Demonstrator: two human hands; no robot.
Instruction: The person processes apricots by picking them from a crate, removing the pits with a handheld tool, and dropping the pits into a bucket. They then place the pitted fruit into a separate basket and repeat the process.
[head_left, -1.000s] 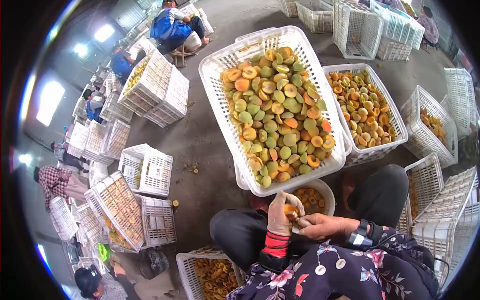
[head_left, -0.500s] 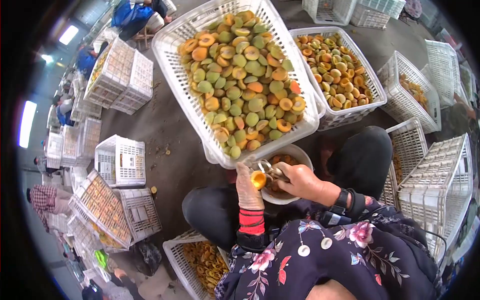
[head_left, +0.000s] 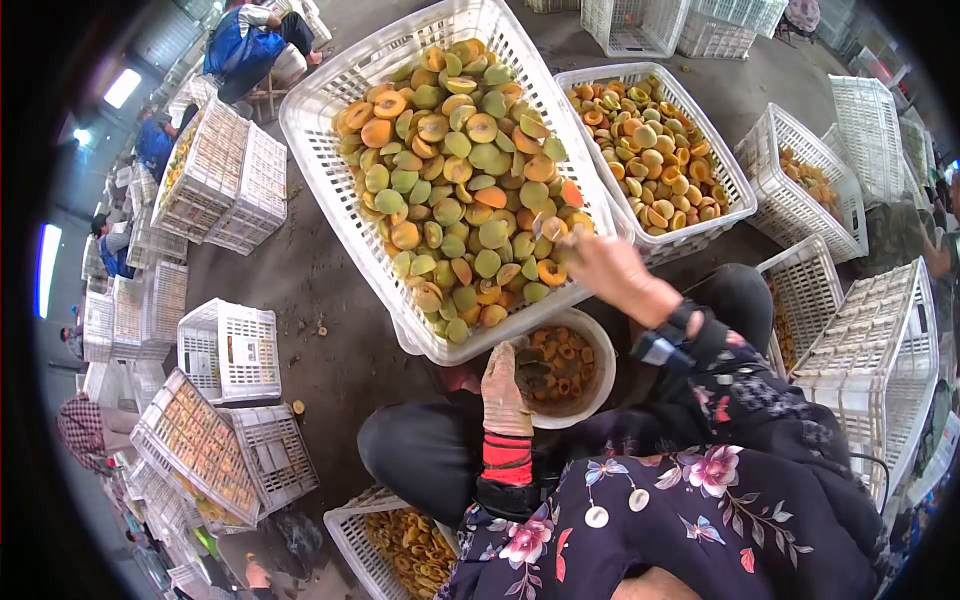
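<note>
My right hand [head_left: 622, 275] reaches over the near right edge of a large white crate [head_left: 365, 275] heaped with apricot halves [head_left: 470, 185]. Its fingers are bent round a metal plier-like tool [head_left: 552, 228], smeared by motion, with its tip over the fruit. My left hand [head_left: 505, 392], in a pale glove with a red cuff, points upward beside a white bucket [head_left: 602, 385]. Its fingers are close together, and what they hold, if anything, is hidden. Brownish pieces, probably pits, lie in wet-looking contents in the bucket [head_left: 565, 362].
A second crate of apricot halves [head_left: 655, 150] stands right of the large one. Behind my left knee sits a crate of darker pieces [head_left: 405, 545]. Stacked crates [head_left: 865, 350] rise at right, others [head_left: 225, 175] at left. A seated person in blue [head_left: 245, 45] is at upper left.
My right hand has moved from the bucket up over the large crate with the tool. The orange apricot half at my left fingertips no longer shows there. The bucket is more exposed.
</note>
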